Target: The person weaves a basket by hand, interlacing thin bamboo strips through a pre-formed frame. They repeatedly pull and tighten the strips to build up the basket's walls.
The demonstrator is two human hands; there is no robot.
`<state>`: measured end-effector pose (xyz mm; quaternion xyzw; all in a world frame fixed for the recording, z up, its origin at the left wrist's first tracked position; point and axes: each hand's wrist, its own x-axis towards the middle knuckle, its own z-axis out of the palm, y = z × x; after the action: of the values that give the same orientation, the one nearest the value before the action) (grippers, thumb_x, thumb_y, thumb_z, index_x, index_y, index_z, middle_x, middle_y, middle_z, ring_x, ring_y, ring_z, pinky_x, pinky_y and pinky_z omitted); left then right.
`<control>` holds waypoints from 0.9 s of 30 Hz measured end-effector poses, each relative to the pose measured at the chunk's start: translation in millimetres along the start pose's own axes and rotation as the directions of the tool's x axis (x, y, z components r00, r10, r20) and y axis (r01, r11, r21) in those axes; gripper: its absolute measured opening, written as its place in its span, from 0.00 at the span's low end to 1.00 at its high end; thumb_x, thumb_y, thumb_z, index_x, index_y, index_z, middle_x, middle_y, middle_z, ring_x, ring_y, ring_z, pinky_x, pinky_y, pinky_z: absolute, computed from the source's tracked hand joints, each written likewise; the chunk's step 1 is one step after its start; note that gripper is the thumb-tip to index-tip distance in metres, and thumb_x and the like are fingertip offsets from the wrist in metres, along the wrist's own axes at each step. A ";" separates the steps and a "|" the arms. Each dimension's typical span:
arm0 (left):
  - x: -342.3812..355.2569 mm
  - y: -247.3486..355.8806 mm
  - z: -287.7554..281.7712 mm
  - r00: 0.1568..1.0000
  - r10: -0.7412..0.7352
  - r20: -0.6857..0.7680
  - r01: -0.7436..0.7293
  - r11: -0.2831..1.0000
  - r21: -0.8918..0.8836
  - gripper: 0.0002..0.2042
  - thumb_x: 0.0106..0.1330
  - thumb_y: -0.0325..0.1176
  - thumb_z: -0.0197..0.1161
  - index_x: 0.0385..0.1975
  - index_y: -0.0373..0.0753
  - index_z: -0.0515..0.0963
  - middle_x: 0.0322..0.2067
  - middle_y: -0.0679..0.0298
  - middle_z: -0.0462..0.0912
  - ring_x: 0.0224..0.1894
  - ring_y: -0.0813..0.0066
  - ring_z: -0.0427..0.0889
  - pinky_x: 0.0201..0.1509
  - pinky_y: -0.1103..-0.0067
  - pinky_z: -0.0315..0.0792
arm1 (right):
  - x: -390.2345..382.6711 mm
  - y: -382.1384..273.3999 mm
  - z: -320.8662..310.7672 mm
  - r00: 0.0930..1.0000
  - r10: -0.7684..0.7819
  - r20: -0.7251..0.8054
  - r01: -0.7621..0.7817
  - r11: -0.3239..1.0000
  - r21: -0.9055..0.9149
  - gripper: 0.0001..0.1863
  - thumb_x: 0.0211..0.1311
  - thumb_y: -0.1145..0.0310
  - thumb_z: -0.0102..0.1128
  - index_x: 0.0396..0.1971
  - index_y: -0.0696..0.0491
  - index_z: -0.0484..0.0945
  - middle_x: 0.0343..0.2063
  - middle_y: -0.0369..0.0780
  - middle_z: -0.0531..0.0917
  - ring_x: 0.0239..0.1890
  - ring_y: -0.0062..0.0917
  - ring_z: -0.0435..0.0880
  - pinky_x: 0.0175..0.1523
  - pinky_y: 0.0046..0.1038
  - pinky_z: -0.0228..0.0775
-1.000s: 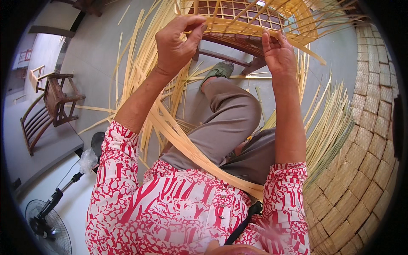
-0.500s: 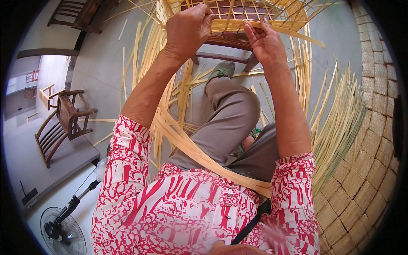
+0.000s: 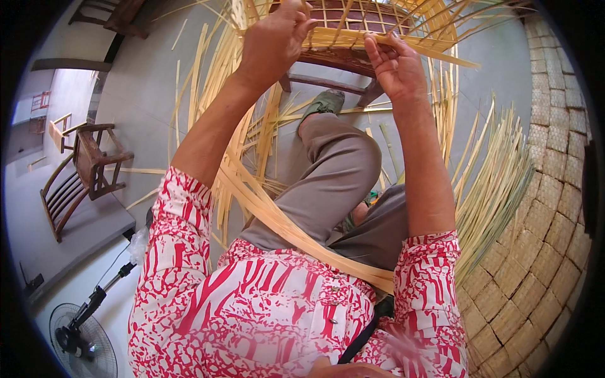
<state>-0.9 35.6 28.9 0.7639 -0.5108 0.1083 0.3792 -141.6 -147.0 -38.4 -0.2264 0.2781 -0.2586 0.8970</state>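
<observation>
Grey floor (image 3: 501, 72), woven basket (image 3: 446, 25) at top edge

Basket sits on dark wooden stool (image 3: 343, 61). Right hand (image 3: 399, 68) pinches flat strip (image 3: 444, 56) along basket's near side, thumb and fingers nearly closed. Left hand (image 3: 272, 47) at basket's left, fingers bent; cannot tell their hold. Loose strips (image 3: 205, 69) strewn below; stalk bundle (image 3: 498, 179) right; chair (image 3: 87, 165), fan (image 3: 70, 340) left.

Smooth split fibre, worn wood and matt cloth around me.
At the top of the frame, my basket (image 3: 439, 30) is woven of bamboo-like slats, the long strip (image 3: 441, 57) smooth with a faint sheen; the surface (image 3: 337, 60) beneath is worn-looking wood. My trousers (image 3: 337, 164) are matt cloth. At right, plaited matting (image 3: 529, 239) looks rough and dry; at left, crinkled plastic (image 3: 137, 247) shines.
</observation>
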 end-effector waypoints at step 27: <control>15.4 9.8 41.8 0.975 0.193 0.106 -0.150 0.933 -0.326 0.06 0.62 0.27 0.72 0.37 0.39 0.84 0.29 0.63 0.79 0.30 0.68 0.79 0.34 0.75 0.73 | -18.4 -24.5 -10.2 0.946 0.018 0.323 -0.035 0.998 0.047 0.10 0.74 0.71 0.58 0.50 0.55 0.79 0.44 0.40 0.88 0.37 0.21 0.89 0.33 0.19 0.82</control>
<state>-11.6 -5.9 13.2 0.6513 -0.6111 0.0052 0.4499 -169.4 -157.5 -25.5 -0.2384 0.1240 -0.2132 0.9393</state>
